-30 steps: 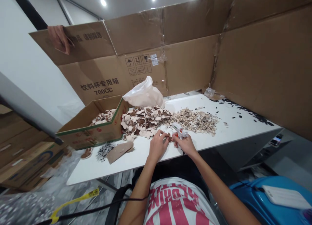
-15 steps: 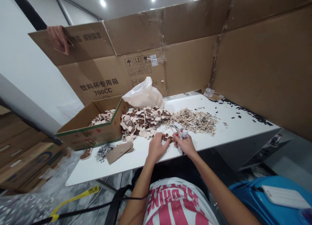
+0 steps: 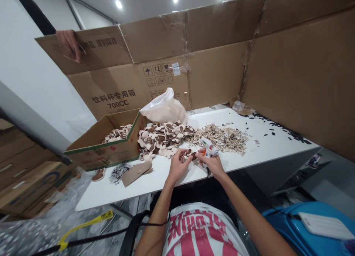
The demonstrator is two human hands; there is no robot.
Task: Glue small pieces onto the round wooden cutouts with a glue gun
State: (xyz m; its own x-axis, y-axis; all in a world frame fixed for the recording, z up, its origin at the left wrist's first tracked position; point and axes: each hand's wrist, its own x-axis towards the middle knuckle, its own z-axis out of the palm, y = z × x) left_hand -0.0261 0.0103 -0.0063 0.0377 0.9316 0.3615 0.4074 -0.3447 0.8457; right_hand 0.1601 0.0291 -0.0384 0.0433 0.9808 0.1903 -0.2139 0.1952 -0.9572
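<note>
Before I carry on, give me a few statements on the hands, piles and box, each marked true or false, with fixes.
1. The right hand holds the glue gun. True.
2. The left hand is empty. False: the left hand holds a brown piece.
3. The box is right of the felt pile. False: the box is left of the felt pile.
4. Black bits lie near the cardboard wall. True.
5. The white bag is in the box. False: the white bag is behind the felt pile.
</note>
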